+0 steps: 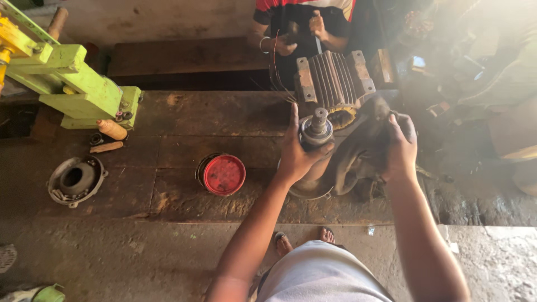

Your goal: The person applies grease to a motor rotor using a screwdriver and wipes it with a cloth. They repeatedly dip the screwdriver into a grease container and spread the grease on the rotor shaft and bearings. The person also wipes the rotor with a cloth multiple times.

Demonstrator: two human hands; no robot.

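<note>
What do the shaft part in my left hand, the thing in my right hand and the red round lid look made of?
Shaft part: bare steel by its look, dull grey with worn sheen. Cloth in the right hand: soft fabric, dark and grimy, hanging in folds. Red lid: probably plastic or painted tin; a matte, dusty face leaves it open.

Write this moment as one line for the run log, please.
left hand: grips rotor shaft | right hand: holds dark rag | nearby: red lid, finned motor housing

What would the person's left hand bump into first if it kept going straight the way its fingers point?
Probably the ribbed motor housing just beyond. The left hand grips the rotor shaft, fingers pointing up-frame towards that housing, though depth is hard to judge.
</note>
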